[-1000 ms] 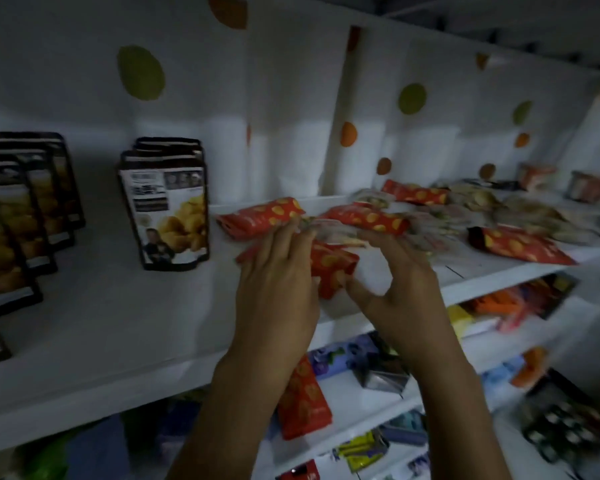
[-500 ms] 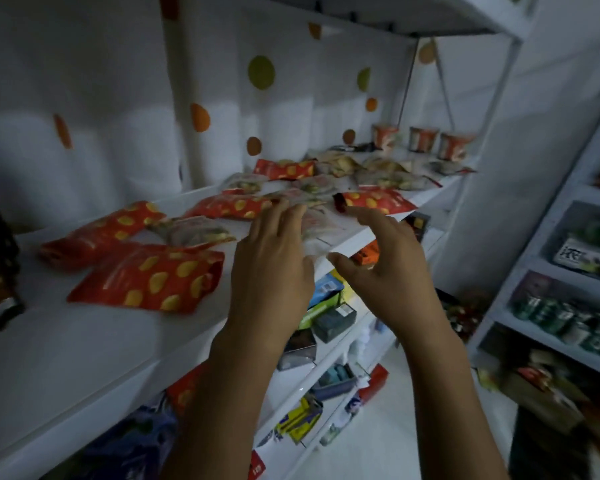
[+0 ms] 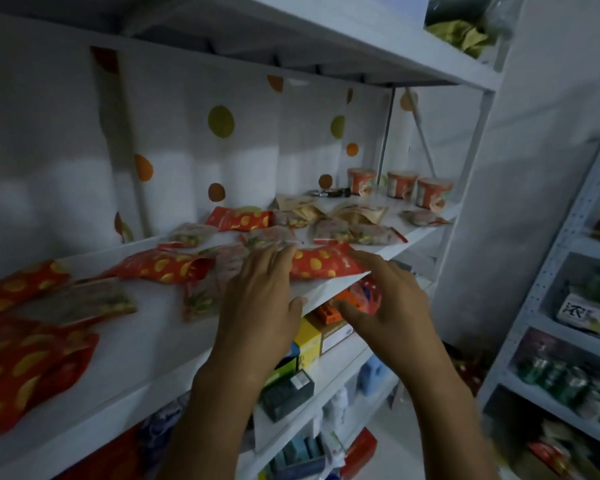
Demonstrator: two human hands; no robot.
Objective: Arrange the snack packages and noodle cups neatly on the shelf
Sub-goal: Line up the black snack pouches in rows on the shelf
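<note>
The red yellow-spotted foil snack packet (image 3: 326,264) is lying flat at frame centre, its long axis running left-right along the front edge of the white shelf (image 3: 146,344). The left hand (image 3: 260,306) and right hand (image 3: 390,303) are flanking its ends, fingers loosely extended, gripping nothing.

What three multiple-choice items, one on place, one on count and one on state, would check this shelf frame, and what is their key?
1. Where do the orange-and-white paper noodle cups stand?
A) at the far right end of the white metal shelf
B) on the floor
C) stacked in a box

2. How many noodle cups are there?
A) one
B) three
C) six

3. How is the left hand?
A) clenched in a fist
B) curled round a cup
C) fingers straight, over the clear plastic snack packets

Key:
1 A, the cups stand in a row at the shelf's far right end.
2 B, three cups show side by side.
3 C, its fingers reach out straight and grip nothing.
</note>
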